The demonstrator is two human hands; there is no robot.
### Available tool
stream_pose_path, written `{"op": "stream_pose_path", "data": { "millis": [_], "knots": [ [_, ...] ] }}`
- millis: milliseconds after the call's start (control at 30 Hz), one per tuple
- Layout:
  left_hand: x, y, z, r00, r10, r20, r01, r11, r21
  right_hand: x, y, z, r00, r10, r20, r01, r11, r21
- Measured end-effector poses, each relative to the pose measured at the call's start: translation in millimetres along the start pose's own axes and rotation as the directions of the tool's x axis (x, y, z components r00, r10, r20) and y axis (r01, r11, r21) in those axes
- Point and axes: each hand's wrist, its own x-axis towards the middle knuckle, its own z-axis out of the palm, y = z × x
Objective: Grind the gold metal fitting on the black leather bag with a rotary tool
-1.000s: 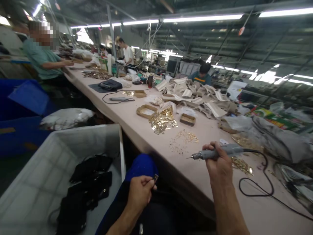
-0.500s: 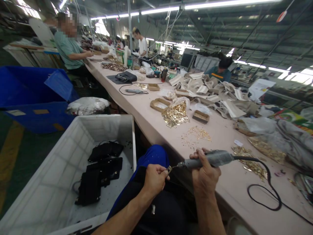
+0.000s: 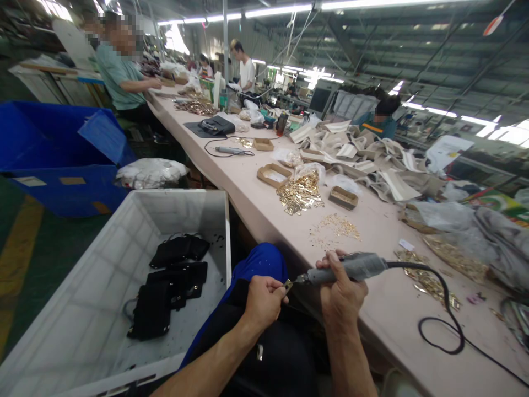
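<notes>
My right hand [image 3: 341,292] grips a grey corded electric screwdriver [image 3: 351,267], held level with its tip pointing left. My left hand [image 3: 264,298] is closed in a pinch on a small gold metal fitting [image 3: 287,285] just below the table's edge, over my lap. The driver's tip touches that fitting. A black cord [image 3: 442,314] runs from the tool in a loop across the pale table [image 3: 264,207]. Loose gold screws [image 3: 336,227] lie scattered on the table just beyond my hands.
A heap of gold fittings [image 3: 301,193] and small cardboard trays [image 3: 273,175] sit farther up the table. A white crate [image 3: 124,286] holding black bags [image 3: 169,281] stands at my left, a blue bin [image 3: 58,154] behind it. Other people work along the table.
My right hand swung the screwdriver left and down from above the table until its tip met the fitting. My left hand rose slightly toward it. The view tilted down.
</notes>
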Motion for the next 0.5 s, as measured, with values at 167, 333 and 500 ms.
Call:
{"op": "stream_pose_path", "data": {
  "millis": [167, 333, 500],
  "knots": [
    [1, 0, -0.8, 1.000, -0.005, -0.008, 0.005, 1.000, 0.023, -2, 0, 3, 1.000, -0.011, 0.012, 0.011, 1.000, -0.011],
    [0, 1, -1.4, 1.000, -0.017, -0.009, 0.017, 0.999, 0.033, -7, 1, 5, 0.999, -0.037, 0.022, 0.038, 0.998, -0.042],
    [0, 0, -2.1, 1.000, -0.022, -0.015, 0.023, 0.998, 0.057, -14, 0, 10, 0.993, -0.091, 0.080, 0.098, 0.992, -0.079]
  ]
}}
